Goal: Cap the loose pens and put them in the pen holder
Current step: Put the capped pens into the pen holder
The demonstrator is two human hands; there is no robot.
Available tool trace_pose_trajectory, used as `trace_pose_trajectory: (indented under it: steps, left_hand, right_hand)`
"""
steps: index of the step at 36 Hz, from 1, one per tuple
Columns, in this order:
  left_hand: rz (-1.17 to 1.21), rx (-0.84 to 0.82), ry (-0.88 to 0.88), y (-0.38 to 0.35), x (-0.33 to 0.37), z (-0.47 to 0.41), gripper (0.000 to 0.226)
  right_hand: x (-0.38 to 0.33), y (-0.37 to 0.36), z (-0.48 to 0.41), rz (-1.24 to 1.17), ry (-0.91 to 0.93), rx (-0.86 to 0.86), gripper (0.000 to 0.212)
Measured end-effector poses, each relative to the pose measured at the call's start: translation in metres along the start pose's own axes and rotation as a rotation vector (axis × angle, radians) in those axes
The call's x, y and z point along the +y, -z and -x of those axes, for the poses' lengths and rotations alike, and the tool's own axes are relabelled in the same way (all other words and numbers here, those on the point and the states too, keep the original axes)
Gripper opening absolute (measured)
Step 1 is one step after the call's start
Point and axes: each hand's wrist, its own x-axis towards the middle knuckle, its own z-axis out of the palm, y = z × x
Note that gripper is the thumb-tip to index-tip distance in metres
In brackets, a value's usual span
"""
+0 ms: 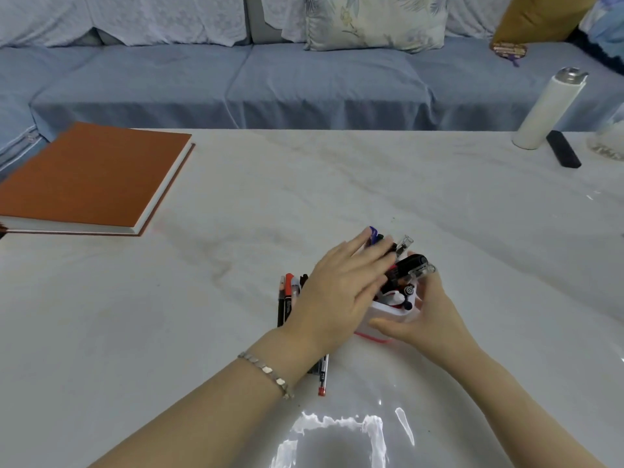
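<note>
The holder [385, 314], a small white box with a red base, stands on the table [371, 184] near its front middle, tilted a little away. It is crammed with pens [410, 263]: black barrels, a blue cap and a few clear caps stick out at the top and lean away.

The left hand [344, 285] lies flat over these pens, its fingers straight and close together, the tips pressing on the far ends. A bracelet [266, 369] sits on that wrist. The right hand [430, 315] grips the holder from the right, with the thumb stretched along the front face and the fingers curled round the far side, up against the clear caps.

The loose pens [287, 298] lie side by side on the table just left of the holder, half hidden under the left hand and wrist. One is orange-red and the others are dark. A red-tipped pen [321, 388] pokes out below the wrist. There is print on the barrels, but it is too blurred to read.

An orange book [91, 177] lies closed at the far left. At the far right stands a white bottle [547, 109] with a metal lid, and just beside it lies a black bar [564, 148], perhaps a remote. A blue sofa [236, 82] with a pillow [374, 21] runs behind the table.
</note>
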Motion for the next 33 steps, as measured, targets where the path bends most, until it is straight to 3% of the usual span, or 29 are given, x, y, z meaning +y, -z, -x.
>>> trace_pose_trajectory:
  steps: [4,7,10,14,19,25,33]
  left_hand:
    - [0.074,-0.143,0.102,0.006,0.005,0.001,0.043]
    - [0.122,0.013,0.235,0.017,0.001,0.010,0.042]
    - [0.008,0.165,0.570,0.021,-0.015,0.028,0.048]
    - [-0.222,-0.091,0.913,0.016,-0.037,0.058,0.060]
    - [-0.234,-0.128,0.974,0.016,-0.048,0.066,0.030]
    - [-0.227,-0.171,0.932,0.018,-0.058,0.067,0.020]
    - [0.016,0.079,0.910,0.041,-0.052,0.057,0.015]
  right_hand:
    - [-0.001,0.000,0.001,-0.036,-0.033,0.001,0.066]
    - [-0.004,0.000,0.002,-0.056,-0.049,0.012,0.064]
    - [-0.009,0.000,0.004,-0.052,-0.055,0.013,0.059]
    - [-0.010,-0.001,0.005,-0.061,-0.056,0.012,0.057]
    - [-0.010,-0.001,0.006,-0.078,-0.058,0.010,0.058]
    - [-0.010,-0.001,0.005,-0.064,-0.052,0.016,0.060]
    - [-0.008,0.000,0.004,-0.034,-0.037,0.015,0.062]
